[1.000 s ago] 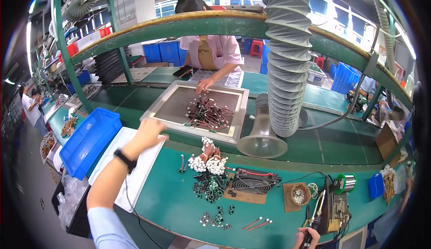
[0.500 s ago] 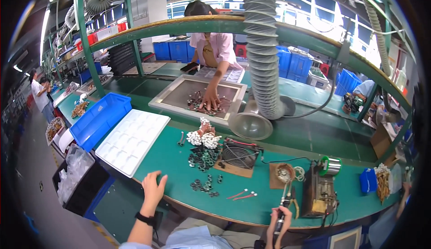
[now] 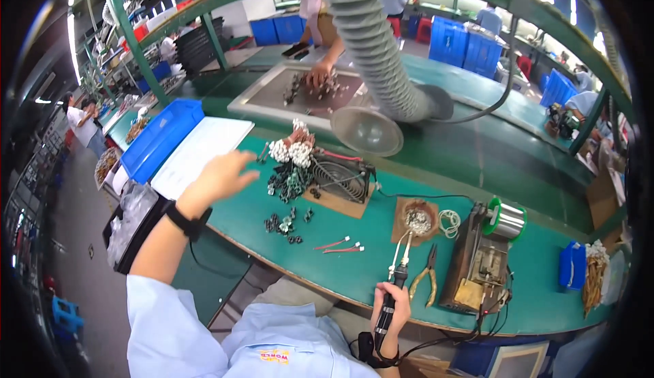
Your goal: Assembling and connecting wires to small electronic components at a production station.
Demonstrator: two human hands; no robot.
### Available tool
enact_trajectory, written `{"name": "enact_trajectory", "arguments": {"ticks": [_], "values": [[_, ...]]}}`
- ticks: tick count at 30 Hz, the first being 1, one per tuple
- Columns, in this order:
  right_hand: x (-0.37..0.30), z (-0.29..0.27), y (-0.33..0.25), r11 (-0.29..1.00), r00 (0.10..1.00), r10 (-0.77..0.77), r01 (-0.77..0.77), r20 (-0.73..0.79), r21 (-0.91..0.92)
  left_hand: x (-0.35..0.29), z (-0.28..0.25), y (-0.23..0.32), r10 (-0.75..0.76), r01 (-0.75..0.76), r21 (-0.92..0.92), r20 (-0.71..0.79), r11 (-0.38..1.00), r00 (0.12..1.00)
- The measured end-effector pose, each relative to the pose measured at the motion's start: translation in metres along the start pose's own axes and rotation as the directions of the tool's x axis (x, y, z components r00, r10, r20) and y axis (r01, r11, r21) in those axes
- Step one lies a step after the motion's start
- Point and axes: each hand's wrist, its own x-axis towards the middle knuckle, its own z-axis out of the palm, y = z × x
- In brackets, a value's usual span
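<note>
Soldering iron (image 3: 400,274): two-pronged, black-handled, clasped in right hand (image 3: 402,303) at near edge of tabletop (image 3: 371,228), aimed at dish (image 3: 432,216). Left hand (image 3: 228,173): spread near tray (image 3: 204,143), farther forward than earlier.

On green flat workbench (image 3: 378,220), round brown dish (image 3: 424,205) sits between black square metal fan (image 3: 340,177), left, and silver cylindrical wire spool (image 3: 508,220), right.
</note>
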Motion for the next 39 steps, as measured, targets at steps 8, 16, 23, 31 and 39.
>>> {"name": "enact_trajectory", "arguments": {"ticks": [8, 16, 23, 31, 39], "values": [[-0.001, -0.003, -0.001, 0.998, 0.997, 0.038, -0.035, 0.063, -0.044, -0.084, 0.058, 0.062, 0.131, -0.108, -0.270, 0.070, 0.957, 0.989], [0.000, 0.004, -0.005, 0.987, 0.998, 0.029, -0.020, 0.054, -0.160, -0.065, 0.103, 0.135, 0.166, -0.174, -0.535, -0.063, 0.826, 0.984], [0.011, 0.010, -0.009, 0.964, 0.991, -0.017, 0.052, 0.136, -0.262, -0.049, 0.128, 0.138, 0.230, -0.237, -0.475, -0.073, 0.848, 0.970], [-0.005, 0.018, -0.011, 0.972, 0.984, 0.173, -0.163, 0.048, -0.168, -0.060, 0.098, 0.108, 0.330, -0.264, -0.627, -0.012, 0.733, 0.944], [-0.008, 0.040, -0.025, 0.970, 0.972, 0.209, -0.220, -0.107, -0.107, -0.044, 0.086, -0.002, -0.045, 0.037, -0.467, -0.008, 0.884, 0.999]]}}
